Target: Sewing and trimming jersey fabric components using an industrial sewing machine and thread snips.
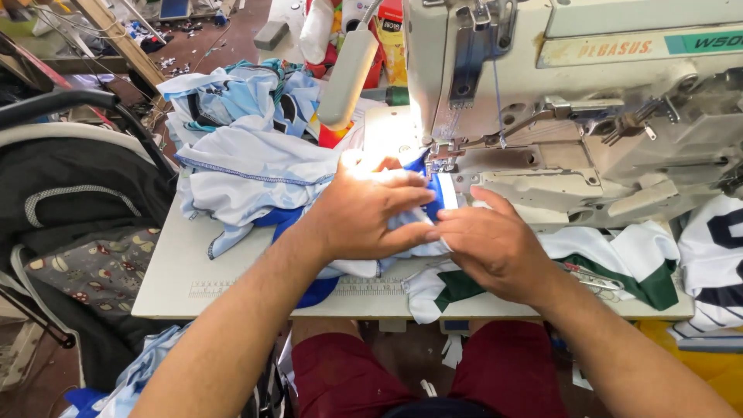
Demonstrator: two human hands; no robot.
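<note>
One head-worn camera looks steeply down, close, at the sewing table.
</note>
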